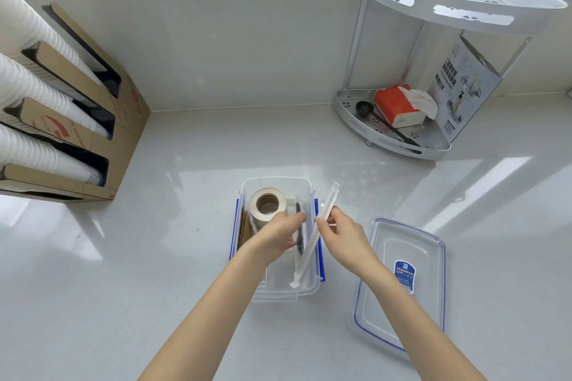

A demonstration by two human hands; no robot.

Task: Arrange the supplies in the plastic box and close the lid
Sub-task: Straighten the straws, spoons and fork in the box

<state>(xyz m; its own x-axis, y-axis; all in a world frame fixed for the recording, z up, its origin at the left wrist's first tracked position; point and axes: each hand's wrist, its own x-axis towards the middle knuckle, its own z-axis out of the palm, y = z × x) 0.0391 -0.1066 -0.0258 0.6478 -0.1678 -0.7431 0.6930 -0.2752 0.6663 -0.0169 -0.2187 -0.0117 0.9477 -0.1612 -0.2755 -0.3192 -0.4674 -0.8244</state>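
A clear plastic box point(305, 289) with blue side latches stands open on the white counter. Inside it are a roll of beige tape point(267, 204), a brown cardboard piece point(243, 232) along the left wall and a dark pen point(299, 240). My left hand point(280, 233) reaches into the box, its fingers over the pen; what it grips is not clear. My right hand point(339, 233) pinches a long wrapped white straw point(312, 244), which slants over the box's right wall with its lower end inside. The clear lid point(399, 284), blue-sealed and bearing a blue label, lies flat to the right of the box.
A cardboard holder point(93, 120) with stacks of white paper cups stands at the left. At the back right is a white two-tier corner rack point(402, 145) holding a red tissue pack, a black scoop and a printed box. A wall runs behind the counter.
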